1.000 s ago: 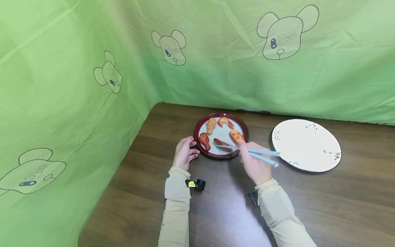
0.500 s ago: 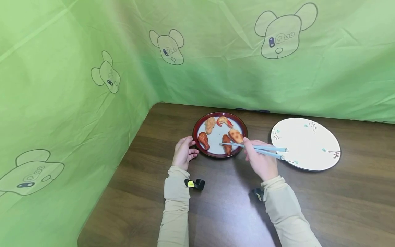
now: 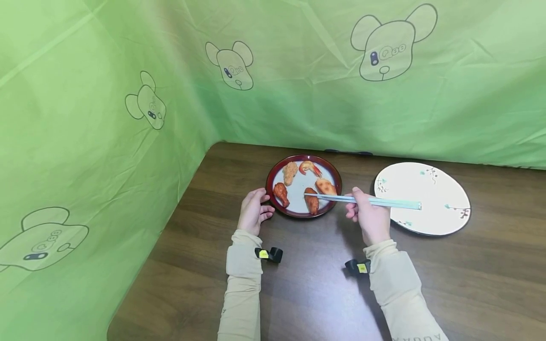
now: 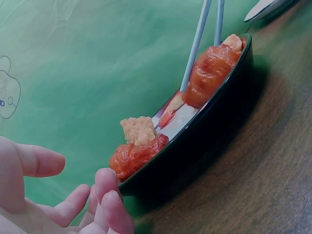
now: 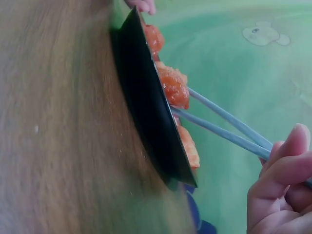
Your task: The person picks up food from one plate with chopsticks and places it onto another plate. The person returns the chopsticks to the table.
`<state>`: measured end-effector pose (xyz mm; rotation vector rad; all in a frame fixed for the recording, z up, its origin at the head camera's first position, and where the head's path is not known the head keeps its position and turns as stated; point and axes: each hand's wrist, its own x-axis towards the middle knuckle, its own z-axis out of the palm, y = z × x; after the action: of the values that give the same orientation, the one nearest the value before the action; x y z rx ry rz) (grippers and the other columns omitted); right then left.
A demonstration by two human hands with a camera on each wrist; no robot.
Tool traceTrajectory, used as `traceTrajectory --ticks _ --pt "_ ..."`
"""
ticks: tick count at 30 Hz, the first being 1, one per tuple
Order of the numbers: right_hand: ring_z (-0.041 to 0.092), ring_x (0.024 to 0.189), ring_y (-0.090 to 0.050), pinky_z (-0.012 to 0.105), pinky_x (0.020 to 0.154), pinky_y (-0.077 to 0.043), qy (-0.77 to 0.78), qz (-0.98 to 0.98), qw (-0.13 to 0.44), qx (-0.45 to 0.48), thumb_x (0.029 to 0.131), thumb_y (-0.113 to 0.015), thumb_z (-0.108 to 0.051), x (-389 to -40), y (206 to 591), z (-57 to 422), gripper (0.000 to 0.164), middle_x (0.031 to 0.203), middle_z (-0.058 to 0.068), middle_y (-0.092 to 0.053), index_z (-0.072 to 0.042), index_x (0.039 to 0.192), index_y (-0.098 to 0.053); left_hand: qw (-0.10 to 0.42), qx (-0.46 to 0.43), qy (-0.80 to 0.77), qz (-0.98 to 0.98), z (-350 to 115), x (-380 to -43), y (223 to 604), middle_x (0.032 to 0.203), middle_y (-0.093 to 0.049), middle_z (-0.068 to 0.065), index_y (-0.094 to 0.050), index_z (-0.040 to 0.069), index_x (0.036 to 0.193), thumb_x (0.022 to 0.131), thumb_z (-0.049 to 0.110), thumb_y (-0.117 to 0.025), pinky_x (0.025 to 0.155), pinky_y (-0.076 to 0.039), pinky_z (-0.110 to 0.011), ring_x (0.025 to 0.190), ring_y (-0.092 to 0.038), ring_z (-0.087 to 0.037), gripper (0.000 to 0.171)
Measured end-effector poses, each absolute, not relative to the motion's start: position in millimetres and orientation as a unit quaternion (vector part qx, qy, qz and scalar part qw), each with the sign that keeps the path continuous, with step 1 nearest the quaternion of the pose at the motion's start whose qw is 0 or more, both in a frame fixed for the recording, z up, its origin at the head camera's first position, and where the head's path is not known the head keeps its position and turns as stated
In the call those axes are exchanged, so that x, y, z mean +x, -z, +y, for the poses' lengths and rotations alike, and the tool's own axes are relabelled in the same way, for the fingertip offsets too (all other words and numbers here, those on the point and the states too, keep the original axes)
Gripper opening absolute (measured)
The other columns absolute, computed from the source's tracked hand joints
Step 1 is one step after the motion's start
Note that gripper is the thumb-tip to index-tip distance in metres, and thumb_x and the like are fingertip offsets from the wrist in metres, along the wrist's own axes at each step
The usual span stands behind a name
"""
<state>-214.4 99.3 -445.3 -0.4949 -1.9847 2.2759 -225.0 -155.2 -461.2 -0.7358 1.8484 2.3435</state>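
Note:
My right hand (image 3: 374, 220) grips a pair of pale blue chopsticks (image 3: 398, 203). Their tips lie over a glazed brown-red chicken piece (image 3: 312, 204) at the front of a red-rimmed plate (image 3: 270, 183); the right wrist view has the chopsticks (image 5: 229, 131) spread, one on each side of a glazed piece (image 5: 174, 88). At the plate's left edge, my left hand (image 3: 251, 211) rests its fingertips against the rim, thumb apart. Beside it on the plate is a glazed drumstick (image 3: 281, 194). A breaded piece (image 3: 290, 173), a shrimp (image 3: 311, 168) and a golden spotted piece (image 3: 325, 186) lie farther round.
To the right, a white oval plate (image 3: 426, 189) with a twig pattern sits on the brown wooden table (image 3: 307, 289). Green cloth (image 3: 298, 109) with mouse-like drawings hangs behind and along the left side. A black wrist camera (image 3: 269, 255) sticks out from the left sleeve.
The front chicken piece has turned from lying crosswise to pointing toward me. My right hand has shifted right, drawing the chopsticks back and bringing their rear ends together. The left hand stays put.

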Motion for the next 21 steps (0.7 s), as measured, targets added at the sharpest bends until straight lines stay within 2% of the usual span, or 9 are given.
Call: traceTrajectory --ticks 3,14,21 --pt "0.005 0.038 -0.053 0.016 0.036 -0.040 -0.768 -0.617 0.044 -0.166 0.095 -0.058 -0.020 -215.8 447.7 100.3 0.026 0.049 -0.005 -0.059 -0.009 0.074 -0.070 0.034 -0.238 -0.762 0.601 -155.1 -225.3 461.2 0.101 -0.051 -0.005 -0.048 0.006 0.131 0.097 0.022 -0.048 0.055 -0.046 -0.023 0.055 -0.054 -0.013 0.038" --pt "0.004 0.037 -0.052 0.015 0.036 -0.039 -0.802 -0.570 0.029 -0.176 0.096 -0.056 -0.017 -219.5 450.8 103.9 0.029 0.049 -0.003 -0.060 -0.007 0.073 -0.071 0.028 -0.241 -0.759 0.604 -153.8 -225.0 460.9 0.102 -0.051 -0.006 -0.048 0.005 0.131 0.097 0.022 -0.048 0.054 -0.045 -0.022 0.054 -0.054 -0.012 0.037" --pt "0.004 0.041 -0.053 0.016 0.040 -0.041 -0.759 -0.631 -0.015 -0.162 0.099 -0.052 -0.027 -216.8 446.2 101.8 0.031 0.052 -0.005 -0.060 -0.011 0.078 -0.069 0.030 -0.235 -0.759 0.606 -153.1 -224.0 460.2 0.103 -0.050 -0.006 -0.046 0.003 0.132 0.098 0.022 -0.047 0.053 -0.044 -0.021 0.054 -0.053 -0.011 0.039"
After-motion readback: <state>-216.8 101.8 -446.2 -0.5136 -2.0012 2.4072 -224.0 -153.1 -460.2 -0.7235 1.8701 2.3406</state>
